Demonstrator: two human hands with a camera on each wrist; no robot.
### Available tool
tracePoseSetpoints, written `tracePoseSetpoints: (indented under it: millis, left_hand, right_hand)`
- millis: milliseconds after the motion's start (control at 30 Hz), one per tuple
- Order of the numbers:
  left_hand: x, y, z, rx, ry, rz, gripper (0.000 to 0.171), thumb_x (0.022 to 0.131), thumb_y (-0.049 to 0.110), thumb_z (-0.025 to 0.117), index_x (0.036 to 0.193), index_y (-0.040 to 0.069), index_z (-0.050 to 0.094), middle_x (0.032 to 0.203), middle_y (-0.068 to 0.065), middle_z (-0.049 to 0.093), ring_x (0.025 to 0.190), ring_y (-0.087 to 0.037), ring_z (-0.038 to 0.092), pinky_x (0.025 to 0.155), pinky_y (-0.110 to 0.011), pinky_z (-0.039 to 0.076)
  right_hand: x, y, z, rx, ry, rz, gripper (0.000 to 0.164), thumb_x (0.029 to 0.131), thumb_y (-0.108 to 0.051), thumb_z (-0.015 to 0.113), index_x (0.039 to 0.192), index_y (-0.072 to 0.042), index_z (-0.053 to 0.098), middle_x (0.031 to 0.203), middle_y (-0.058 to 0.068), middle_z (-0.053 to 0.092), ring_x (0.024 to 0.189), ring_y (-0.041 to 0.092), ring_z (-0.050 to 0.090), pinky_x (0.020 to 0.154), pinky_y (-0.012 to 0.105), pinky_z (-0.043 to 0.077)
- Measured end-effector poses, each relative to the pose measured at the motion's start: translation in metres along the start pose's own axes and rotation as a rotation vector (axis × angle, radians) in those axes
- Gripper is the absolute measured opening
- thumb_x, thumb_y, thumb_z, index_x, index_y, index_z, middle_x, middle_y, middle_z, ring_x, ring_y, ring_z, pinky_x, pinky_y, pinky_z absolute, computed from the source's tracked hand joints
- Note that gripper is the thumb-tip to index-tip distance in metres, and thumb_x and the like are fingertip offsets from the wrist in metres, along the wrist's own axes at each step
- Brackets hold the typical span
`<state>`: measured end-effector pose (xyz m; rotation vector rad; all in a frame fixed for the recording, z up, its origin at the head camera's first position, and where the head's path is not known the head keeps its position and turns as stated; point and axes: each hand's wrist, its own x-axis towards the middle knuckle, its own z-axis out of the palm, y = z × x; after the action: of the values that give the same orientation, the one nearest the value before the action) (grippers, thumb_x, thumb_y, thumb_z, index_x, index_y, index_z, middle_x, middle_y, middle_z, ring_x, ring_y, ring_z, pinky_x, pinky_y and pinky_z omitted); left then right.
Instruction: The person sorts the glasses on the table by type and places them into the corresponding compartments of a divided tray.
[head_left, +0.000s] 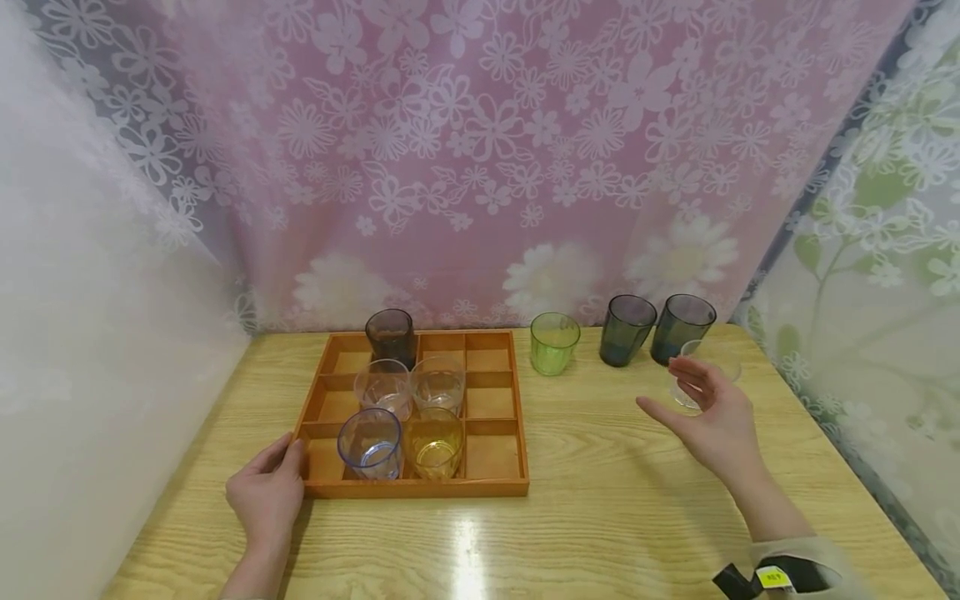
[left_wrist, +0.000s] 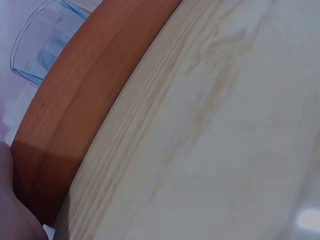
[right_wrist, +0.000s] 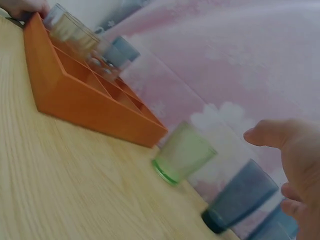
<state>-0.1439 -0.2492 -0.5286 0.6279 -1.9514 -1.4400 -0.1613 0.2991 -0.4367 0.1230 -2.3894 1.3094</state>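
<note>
My left hand grips the left wall of a wooden divided tray near its front corner. Several glasses stand in the tray: a dark grey glass at the back, two clear glasses in the middle, a blue-rimmed glass and a yellow glass in front. Over the table's right side, my right hand has thumb and fingers spread apart, nothing between them. It partly covers a clear glass in the head view; whether they touch, I cannot tell.
Right of the tray stands a green glass. Two dark grey glasses stand farther right, near the back edge of the wooden table. A pink flowered curtain hangs behind, with pale curtains at both sides.
</note>
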Motion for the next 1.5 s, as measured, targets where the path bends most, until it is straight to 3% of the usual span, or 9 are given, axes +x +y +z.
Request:
tracePoseSetpoints:
  millis: [267,367,467,633,933,1200,1500]
  left_hand:
    - [0.0,0.001,0.0,-0.003,-0.005,-0.014,0.022,0.092,0.011,0.084,0.111,-0.001,0.082,0.103,-0.014,0.077,0.081,0.014,0.066,0.072,-0.01,0.055]
    - [0.0,0.002,-0.001,0.005,0.0,-0.01,0.022,0.092,0.011,0.084,0.111,-0.001,0.082,0.104,-0.015,0.077,0.081,0.014,0.065,0.072,-0.009,0.055]
    - [0.0,0.002,-0.001,0.015,0.0,-0.011,0.022,0.092,0.012,0.083,0.111,0.0,0.082,0.105,-0.015,0.077,0.081,0.014,0.065,0.072,-0.008,0.054]
    - [-0.001,0.003,-0.001,0.01,-0.005,-0.013,0.023,0.093,0.012,0.083,0.111,0.0,0.082,0.104,-0.014,0.077,0.082,0.013,0.065,0.072,-0.008,0.055]
    - [-0.001,0.005,-0.001,0.018,0.003,-0.02,0.022,0.092,0.012,0.083,0.111,0.0,0.082,0.104,-0.014,0.077,0.082,0.013,0.065,0.072,-0.008,0.054]
    - [-0.001,0.001,0.0,-0.021,0.002,-0.006,0.02,0.092,0.008,0.083,0.11,-0.001,0.082,0.1,-0.012,0.078,0.079,0.012,0.066,0.068,-0.01,0.056]
    - [0.0,0.001,0.0,-0.004,0.001,0.01,0.021,0.093,0.011,0.082,0.111,-0.001,0.081,0.103,-0.018,0.077,0.079,0.012,0.066,0.068,-0.01,0.056]
  right_hand:
    - [0.01,0.028,-0.027,0.019,0.164,0.054,0.073,0.082,-0.001,0.091,0.146,-0.003,0.055,0.132,-0.007,0.06,0.119,-0.004,0.055,0.101,0.01,0.046]
    - [0.016,0.038,-0.034,-0.028,0.203,0.091,0.073,0.083,-0.005,0.092,0.147,-0.003,0.056,0.135,-0.004,0.059,0.122,0.0,0.054,0.102,0.009,0.044]
    - [0.019,0.046,-0.04,-0.083,0.218,0.146,0.079,0.084,-0.013,0.092,0.151,-0.002,0.051,0.144,0.004,0.056,0.133,0.014,0.052,0.109,0.013,0.041]
    - [0.023,0.06,-0.045,-0.101,0.203,0.22,0.088,0.087,-0.023,0.09,0.157,-0.001,0.041,0.157,0.016,0.046,0.146,0.037,0.043,0.122,0.029,0.035]
    - [0.033,0.092,-0.037,-0.024,0.091,0.319,0.104,0.092,-0.034,0.086,0.165,0.0,0.021,0.165,0.023,0.032,0.151,0.041,0.032,0.126,0.047,0.029]
    - [0.044,0.098,-0.024,0.007,0.084,0.414,0.113,0.09,-0.043,0.086,0.169,-0.009,0.013,0.169,0.017,0.031,0.152,0.035,0.033,0.122,0.053,0.033]
    - [0.051,0.109,-0.017,-0.058,0.12,0.418,0.103,0.09,-0.046,0.085,0.166,-0.008,0.026,0.16,0.018,0.046,0.143,0.035,0.046,0.117,0.046,0.041]
